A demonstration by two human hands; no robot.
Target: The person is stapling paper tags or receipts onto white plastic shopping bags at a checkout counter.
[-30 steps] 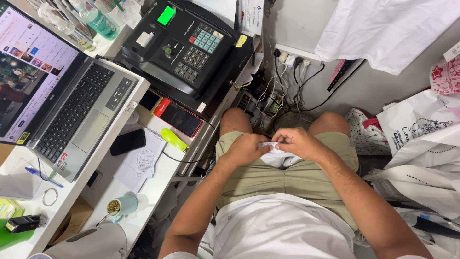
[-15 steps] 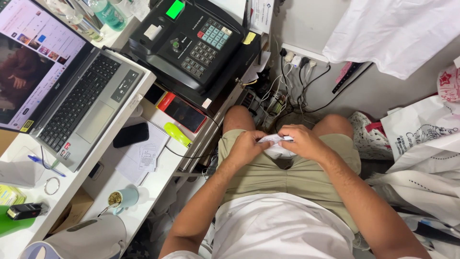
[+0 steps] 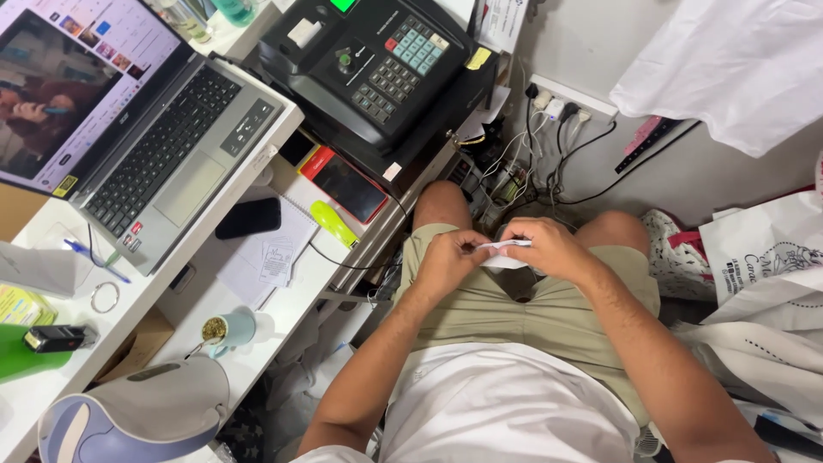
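Person seated, both hands meet over the lap above khaki shorts (image 3: pixel 514 309). Left hand (image 3: pixel 447 257) curled nearly closed, fingertips pinching the left end of a small white paper slip (image 3: pixel 504 246). Right hand (image 3: pixel 549 249) also curled, fingers closed on the right part of the same slip, thumb on top. Slip sits between the two hands, held roughly flat, a bit of white hangs below it; hard to tell if folded or a second piece. Slip is just in front of the knees, near the tangle of cables and plugs (image 3: pixel 549 154) by the wall.

To the left, white desk (image 3: pixel 51 386) with open laptop (image 3: pixel 146 129), black cash register (image 3: pixel 377 69) beside it. Lower shelf holds red phone (image 3: pixel 345 184), black phone (image 3: pixel 249 218), yellow-green highlighter (image 3: pixel 333 223), notebook (image 3: pixel 266 257), small teal cup (image 3: pixel 227 328). White bags (image 3: pixel 771 257) at right, well apart from the hands
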